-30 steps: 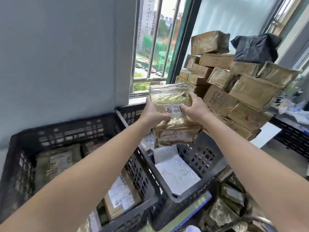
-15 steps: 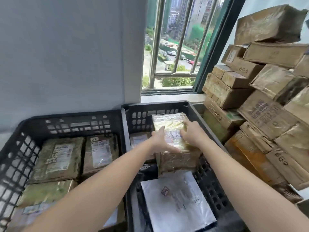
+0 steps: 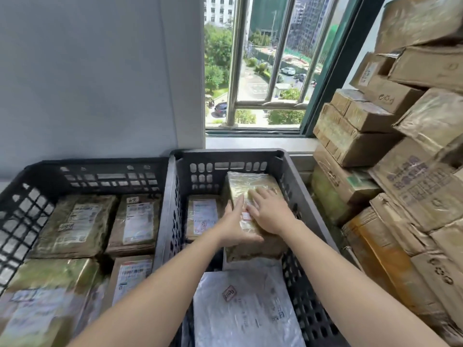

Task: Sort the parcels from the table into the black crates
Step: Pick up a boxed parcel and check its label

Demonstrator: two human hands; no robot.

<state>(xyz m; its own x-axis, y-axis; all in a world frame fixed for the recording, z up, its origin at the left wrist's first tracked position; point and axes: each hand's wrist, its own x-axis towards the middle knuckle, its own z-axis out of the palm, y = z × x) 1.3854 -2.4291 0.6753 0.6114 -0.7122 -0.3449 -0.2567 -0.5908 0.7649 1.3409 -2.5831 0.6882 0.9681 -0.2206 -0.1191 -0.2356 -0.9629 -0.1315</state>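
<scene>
Two black crates stand side by side under the window. In the right crate (image 3: 288,166) a tape-wrapped brown parcel (image 3: 250,182) lies at the back right on top of another parcel. My left hand (image 3: 235,225) touches its left side with straight fingers, thumb along the near edge. My right hand (image 3: 269,211) lies flat on its top. A labelled brown parcel (image 3: 203,217) sits to the left of it and a white plastic mailer (image 3: 246,309) lies in the front. The left crate (image 3: 100,171) holds several brown labelled parcels.
A tall stack of brown cardboard parcels (image 3: 400,159) rises right beside the right crate. A barred window (image 3: 255,71) and its sill are behind the crates. A grey wall (image 3: 87,71) stands behind the left crate.
Both hands have lowered the wrapped parcel from mid-air into the back right of the right crate. Their fingers have gone from gripping it to lying straight on it.
</scene>
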